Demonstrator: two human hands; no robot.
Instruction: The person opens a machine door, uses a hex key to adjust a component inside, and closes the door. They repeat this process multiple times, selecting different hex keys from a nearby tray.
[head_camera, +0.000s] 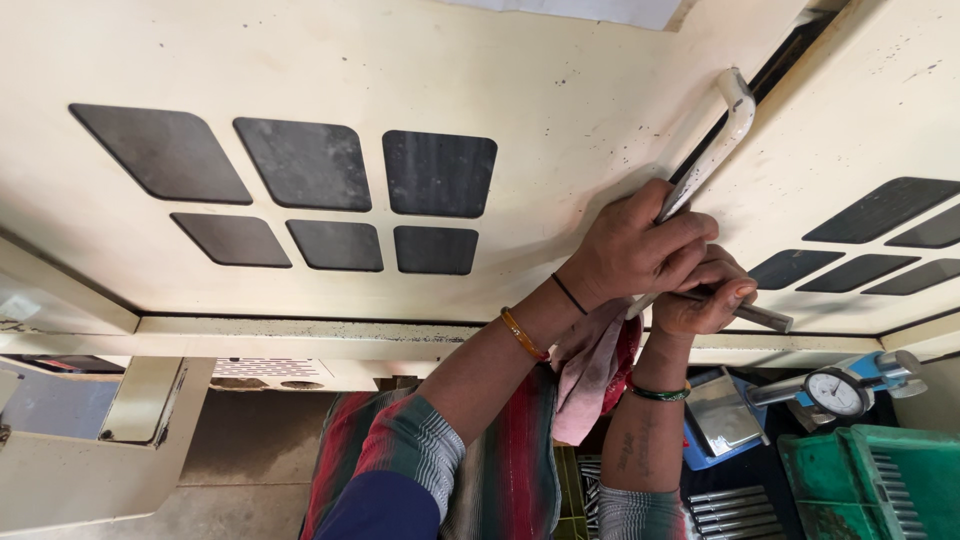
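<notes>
My left hand (635, 245) is closed around the lower end of a white bar handle (733, 112) on a cream machine door (540, 80) with dark square panes. Just below it, my right hand (705, 295) grips a short grey metal rod (765, 317) that sticks out to the right. The two hands touch each other. A pink cloth (590, 370) hangs down from under my left hand, between my wrists. A second cream door panel (880, 120) adjoins on the right, with a dark gap between the two.
A dial gauge (835, 392) on a blue stand sits low at the right. Below it are a green plastic crate (880, 480), a blue tray with a metal plate (722, 412) and several metal rods (730, 505). A cream machine housing (90, 470) is at lower left.
</notes>
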